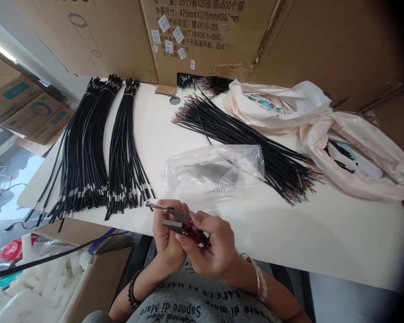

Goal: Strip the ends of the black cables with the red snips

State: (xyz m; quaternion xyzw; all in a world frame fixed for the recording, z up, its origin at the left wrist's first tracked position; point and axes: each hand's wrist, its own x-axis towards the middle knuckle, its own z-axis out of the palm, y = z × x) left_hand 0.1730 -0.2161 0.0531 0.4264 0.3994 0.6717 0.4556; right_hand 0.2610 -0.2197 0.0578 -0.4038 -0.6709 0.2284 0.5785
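My right hand (215, 244) is closed around red-handled snips (178, 222), whose two grey blades stand apart and point left. Directly beside it, my left hand (168, 244) is closed, its fingers pinched at a thin cable end (155, 205) with a silvery tip that sticks out to the left above the blades. The rest of that cable is hidden by the fingers. Just beyond both hands lies a clear plastic bag (208, 175) with small grey pieces inside.
Bundles of black cables (84, 139) with silvery bands lie at left, another bundle (124, 148) beside them. A loose cable pile (242, 143) lies right of centre, near two white bags (279, 107). Cardboard (121, 40) stands behind. An open box (97, 278) sits lower left, a black cable (70, 251) crossing it.
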